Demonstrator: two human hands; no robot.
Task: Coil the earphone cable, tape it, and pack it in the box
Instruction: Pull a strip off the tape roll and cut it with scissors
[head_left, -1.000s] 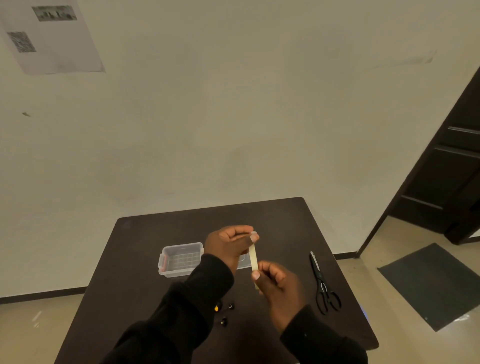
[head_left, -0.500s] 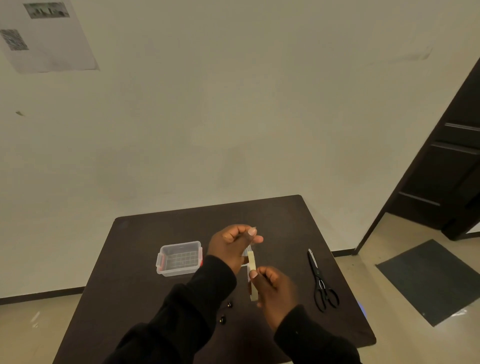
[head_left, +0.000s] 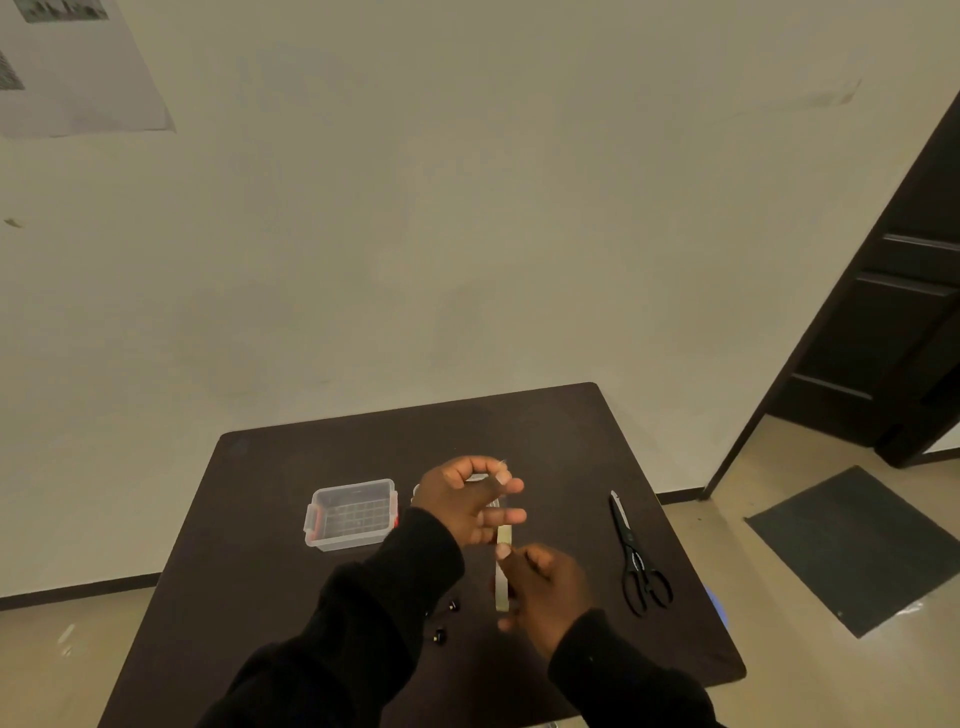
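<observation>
Pinching the tape strip (head_left: 503, 569) near its top, your right hand (head_left: 545, 587) holds it upright above the table (head_left: 545, 441). Your left hand (head_left: 467, 499) curls around something pale just above; what, I cannot tell.

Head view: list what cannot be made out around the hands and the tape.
- Tape roll: seen edge-on in the right hand, so its remaining amount is unreadable.
- Pulled tape end: hidden in the left hand fingers.
- Earphones: only small dark buds show; the left sleeve covers the cable.
- Box: contents too small to tell.
- Wall paper: cut off, blurred.
</observation>
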